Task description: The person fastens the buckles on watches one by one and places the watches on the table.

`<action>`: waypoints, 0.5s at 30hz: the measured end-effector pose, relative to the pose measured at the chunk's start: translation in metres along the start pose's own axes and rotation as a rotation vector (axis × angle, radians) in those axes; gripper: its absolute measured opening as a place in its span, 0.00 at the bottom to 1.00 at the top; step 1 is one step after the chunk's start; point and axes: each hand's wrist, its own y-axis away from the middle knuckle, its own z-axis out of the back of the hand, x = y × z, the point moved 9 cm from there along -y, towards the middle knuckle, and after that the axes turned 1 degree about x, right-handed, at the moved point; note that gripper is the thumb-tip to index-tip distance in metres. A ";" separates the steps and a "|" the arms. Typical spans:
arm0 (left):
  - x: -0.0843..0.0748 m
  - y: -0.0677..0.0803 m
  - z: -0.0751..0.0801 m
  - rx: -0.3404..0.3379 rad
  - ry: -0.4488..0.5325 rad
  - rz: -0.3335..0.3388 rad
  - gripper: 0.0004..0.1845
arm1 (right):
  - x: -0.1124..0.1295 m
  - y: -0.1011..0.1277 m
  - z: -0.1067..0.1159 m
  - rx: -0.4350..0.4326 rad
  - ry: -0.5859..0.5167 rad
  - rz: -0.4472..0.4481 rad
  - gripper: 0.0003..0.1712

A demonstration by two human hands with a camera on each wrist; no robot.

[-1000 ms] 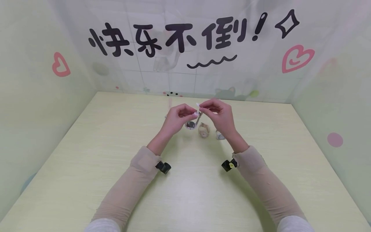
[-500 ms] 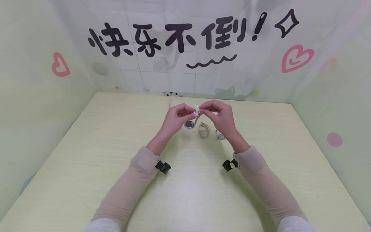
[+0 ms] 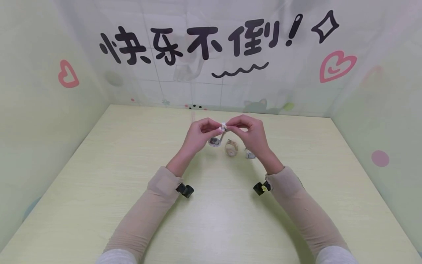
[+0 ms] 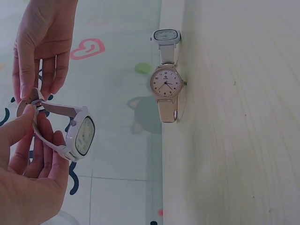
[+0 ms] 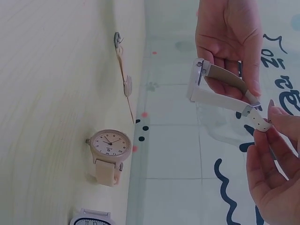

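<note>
Pale wooden table [image 3: 99, 190] underneath everything. Above its far middle, left hand [image 3: 197, 135] and right hand [image 3: 250, 135] raised together, each pinching a strap end of a white watch [image 4: 82, 136] at the buckle, held clear of the table. Just beyond on the table, a beige round watch [image 3: 231, 147], a white rectangular watch [image 3: 250, 154] beside it, a strap piece [image 5: 123, 70] farther off.

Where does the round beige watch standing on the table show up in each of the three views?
Head: round beige watch at centre, just below the two hands.
Left wrist: upper middle, against the table edge.
Right wrist: lower left.
Shared landmark: the white rectangular watch beside it in every view.
</note>
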 end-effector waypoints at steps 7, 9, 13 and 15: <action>0.001 0.000 0.001 -0.002 -0.002 0.002 0.10 | -0.002 0.001 -0.002 0.024 0.026 0.001 0.05; 0.001 0.000 0.002 -0.003 -0.010 0.002 0.11 | -0.003 0.001 -0.003 0.033 0.032 -0.001 0.05; 0.001 0.000 0.002 -0.004 -0.017 0.000 0.10 | -0.004 0.001 -0.004 0.048 0.047 -0.008 0.04; 0.001 0.000 0.003 -0.004 -0.023 -0.001 0.10 | -0.005 0.001 -0.004 0.054 0.055 -0.013 0.04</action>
